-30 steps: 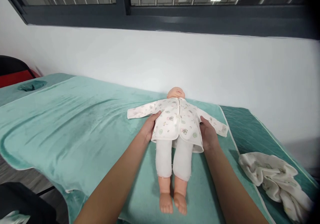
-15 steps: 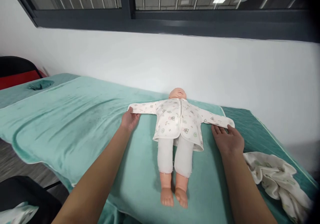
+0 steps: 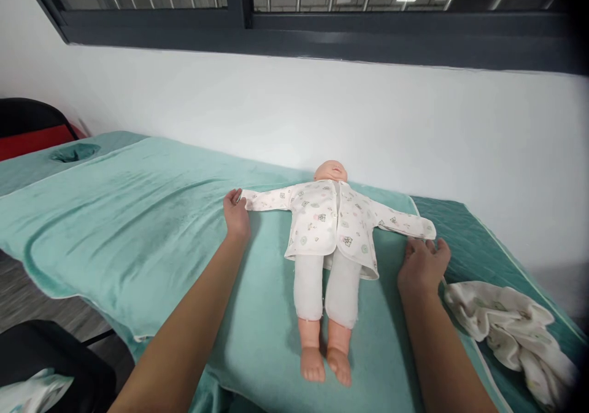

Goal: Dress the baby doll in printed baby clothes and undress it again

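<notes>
The fingers (image 3: 231,197) of the left hand (image 3: 237,215) lie curled at the end of the doll's outstretched sleeve, their tips touching the left-side cuff (image 3: 247,200). From this angle I cannot tell whether they pinch the fabric or only press against it. The hand rests palm down on a mint-green towel (image 3: 129,216) that covers the bed and hangs over its near edge.

Right of the hand lies the baby doll (image 3: 329,235), flat on its back on the towel, with its head (image 3: 331,170) toward the white wall (image 3: 414,131) and its feet (image 3: 313,365) toward the camera. It wears a white printed jacket (image 3: 317,216), closed down the front, with both sleeves spread straight out to the sides, and plain white leggings (image 3: 308,284). The bare feet lie side by side, toes up. The other sleeve ends in the right-side cuff (image 3: 426,229), near the towel's right edge.

Just below that cuff is the right hand (image 3: 422,267), palm down on the towel. Its fingers (image 3: 430,247) are loose and spread, gripping nothing, and the fingertips sit just beside the cuff, at most brushing it. Past the towel's pale-piped edge shows a darker teal bed cover (image 3: 464,241). Near the right hand but apart from it lies a crumpled printed cloth (image 3: 510,327), bunched in folds at the near right corner.
</notes>
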Tool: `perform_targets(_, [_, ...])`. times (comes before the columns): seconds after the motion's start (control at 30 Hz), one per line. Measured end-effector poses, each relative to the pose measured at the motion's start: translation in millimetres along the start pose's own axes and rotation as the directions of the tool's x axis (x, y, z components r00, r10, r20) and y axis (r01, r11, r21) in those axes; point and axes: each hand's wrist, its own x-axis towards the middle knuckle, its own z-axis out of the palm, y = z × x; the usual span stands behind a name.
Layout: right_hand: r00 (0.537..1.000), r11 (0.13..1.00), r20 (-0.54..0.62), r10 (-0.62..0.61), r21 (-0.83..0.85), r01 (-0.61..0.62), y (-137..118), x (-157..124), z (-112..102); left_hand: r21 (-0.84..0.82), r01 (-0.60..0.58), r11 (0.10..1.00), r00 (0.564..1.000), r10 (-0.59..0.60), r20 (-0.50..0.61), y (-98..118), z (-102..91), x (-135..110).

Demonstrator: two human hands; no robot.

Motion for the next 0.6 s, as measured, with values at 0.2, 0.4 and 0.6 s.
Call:
perform_targets(0.2, [0.991, 0.986, 0.107, -0.082, -0.133, 0.096, -25.7, -54.0, 15.6, 0.467, -0.392, 0.793, 0.92, 0.345, 0.186, 5.4, -2.2, -27.6])
perform_targets(0.4, [0.761, 0.849, 0.546, -0.351, -0.158, 0.504, -57.2, -102.4, 20.9, 0.453, -0.619, 0.642, 0.773, 0.392, 0.499, 24.6, -2.0, -74.5])
perform_targets(0.6, [0.658, 0.638, 0.611, -0.439, -0.304, 0.708, -61.9, -112.4, 25.4, 0.212, -0.713, 0.669, 0.544, 0.336, 0.769, 39.6, 0.1, -138.1])
